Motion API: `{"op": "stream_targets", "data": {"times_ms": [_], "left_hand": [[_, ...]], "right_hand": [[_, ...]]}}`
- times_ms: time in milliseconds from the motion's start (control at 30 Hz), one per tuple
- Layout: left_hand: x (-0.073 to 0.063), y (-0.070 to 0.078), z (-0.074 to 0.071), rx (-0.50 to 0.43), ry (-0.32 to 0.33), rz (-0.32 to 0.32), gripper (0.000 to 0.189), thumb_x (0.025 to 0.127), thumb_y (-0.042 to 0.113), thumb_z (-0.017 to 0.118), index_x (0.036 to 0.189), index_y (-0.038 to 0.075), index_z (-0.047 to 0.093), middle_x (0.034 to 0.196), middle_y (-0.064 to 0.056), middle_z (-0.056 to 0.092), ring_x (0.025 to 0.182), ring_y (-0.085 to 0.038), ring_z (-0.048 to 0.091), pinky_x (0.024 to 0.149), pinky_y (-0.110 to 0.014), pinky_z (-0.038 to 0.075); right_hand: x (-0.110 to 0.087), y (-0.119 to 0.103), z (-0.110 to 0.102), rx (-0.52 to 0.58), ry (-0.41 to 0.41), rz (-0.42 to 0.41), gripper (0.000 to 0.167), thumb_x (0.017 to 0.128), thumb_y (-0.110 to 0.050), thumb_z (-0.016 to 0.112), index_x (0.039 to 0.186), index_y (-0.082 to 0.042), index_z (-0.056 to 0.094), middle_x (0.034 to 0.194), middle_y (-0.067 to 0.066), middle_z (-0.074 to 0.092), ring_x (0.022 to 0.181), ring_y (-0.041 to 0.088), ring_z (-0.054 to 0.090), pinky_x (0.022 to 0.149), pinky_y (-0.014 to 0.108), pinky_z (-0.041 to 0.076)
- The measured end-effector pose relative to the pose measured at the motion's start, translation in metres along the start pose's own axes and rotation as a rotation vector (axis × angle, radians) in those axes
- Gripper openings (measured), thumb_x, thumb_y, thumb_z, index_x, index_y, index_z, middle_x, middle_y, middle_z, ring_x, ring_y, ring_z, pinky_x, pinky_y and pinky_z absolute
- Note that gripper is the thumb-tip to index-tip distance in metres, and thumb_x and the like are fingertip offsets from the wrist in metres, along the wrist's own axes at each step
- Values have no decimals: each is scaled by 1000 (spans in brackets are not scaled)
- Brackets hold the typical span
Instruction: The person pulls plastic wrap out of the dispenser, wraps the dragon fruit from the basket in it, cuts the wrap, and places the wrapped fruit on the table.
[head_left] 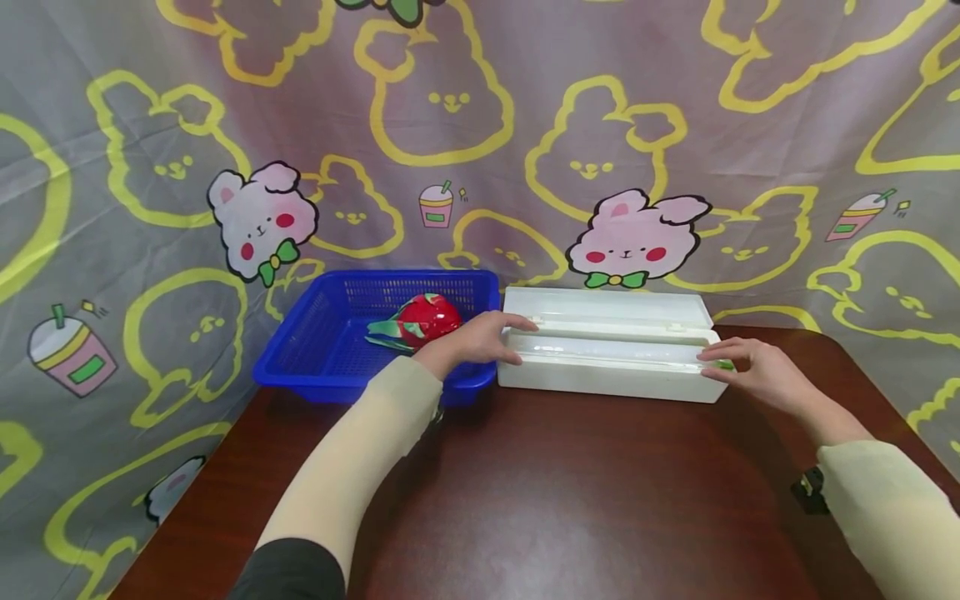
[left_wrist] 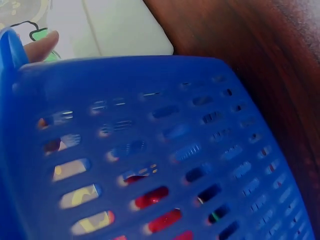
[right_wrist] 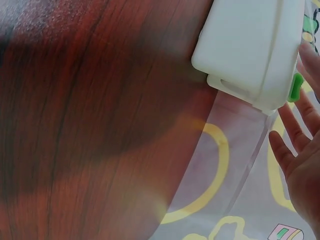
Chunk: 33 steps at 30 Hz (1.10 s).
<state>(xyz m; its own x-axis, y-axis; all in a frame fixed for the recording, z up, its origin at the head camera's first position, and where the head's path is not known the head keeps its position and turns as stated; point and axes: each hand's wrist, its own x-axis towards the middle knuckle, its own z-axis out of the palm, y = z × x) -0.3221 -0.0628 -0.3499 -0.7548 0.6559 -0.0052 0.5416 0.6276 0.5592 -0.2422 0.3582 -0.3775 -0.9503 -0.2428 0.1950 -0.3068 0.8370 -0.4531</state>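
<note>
A long white cling film box, its lid tipped back, holds a roll of clear film. At the box's left end is my left hand, thumb and forefinger spread apart over the corner. My right hand is at the opposite end, its fingertips by a small green piece. The right wrist view shows these fingers fairly straight and spread. Most of the left hand is hidden behind the basket in the left wrist view; one fingertip shows.
A blue perforated basket stands left of the box, beneath my left forearm. Inside lies a shiny red and green dragon-fruit-like item. The brown wooden table meets a patterned curtain at the back.
</note>
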Motion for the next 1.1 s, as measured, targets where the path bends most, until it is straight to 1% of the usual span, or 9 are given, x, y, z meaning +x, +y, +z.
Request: {"op": "stream_targets", "data": {"times_ms": [100,200,367,433,533,600,733,867,1100], "left_hand": [[2,0,1,21,9,7,51,83,16,79,131,14,63,136,-5,57,128,-22,46,107,-38,35],[4,-1,1,44,14,2,48,82,17,79,128,14,65,133,-5,59,126,-21,49,105,-35,37],[6,-2,2,86,20,-7,41,82,17,80,122,13,70,126,-4,64,119,-20,54,100,-32,41],[7,-3,2,92,26,-14,38,82,18,79,120,13,71,123,-4,65,117,-19,56,98,-32,42],[8,-4,3,95,33,-26,32,84,18,78,115,13,73,118,-3,68,112,-19,58,95,-31,44],[9,-5,2,89,36,-40,27,84,18,77,111,13,75,114,-3,69,110,-18,59,94,-31,45],[9,-7,3,82,51,-48,17,85,18,76,102,13,78,111,-3,70,108,-18,61,93,-30,45],[10,-10,4,71,84,-26,12,85,18,76,95,12,79,112,-5,70,109,-18,61,95,-29,44],[10,-13,4,12,140,20,11,84,16,78,92,9,79,109,-6,71,106,-17,64,95,-26,44]], "right_hand": [[0,0,1,-13,40,-23,23,86,-18,76,104,-4,75,114,25,63,110,41,53,85,56,43],[-1,-1,1,-16,72,-37,18,86,-11,75,101,-3,76,109,22,67,106,38,55,82,46,45],[0,-3,0,27,98,16,25,88,-19,74,103,1,74,106,21,68,99,30,57,73,23,46],[0,-3,0,36,108,43,29,88,-24,73,104,1,73,106,20,69,95,19,56,68,16,43],[1,-2,1,52,120,46,29,89,-23,73,104,1,73,106,21,68,92,0,50,67,13,41],[1,-1,2,56,125,44,28,89,-23,73,104,1,73,106,21,69,90,-9,45,67,13,41],[2,-1,3,62,121,45,28,88,-23,73,104,1,73,106,21,69,89,-9,45,67,13,41],[1,-1,3,68,117,63,29,89,-23,72,105,1,73,106,21,68,87,-9,46,66,14,43],[1,-2,2,110,143,66,29,91,-21,71,106,3,72,106,23,68,81,-10,46,62,15,41]]}}
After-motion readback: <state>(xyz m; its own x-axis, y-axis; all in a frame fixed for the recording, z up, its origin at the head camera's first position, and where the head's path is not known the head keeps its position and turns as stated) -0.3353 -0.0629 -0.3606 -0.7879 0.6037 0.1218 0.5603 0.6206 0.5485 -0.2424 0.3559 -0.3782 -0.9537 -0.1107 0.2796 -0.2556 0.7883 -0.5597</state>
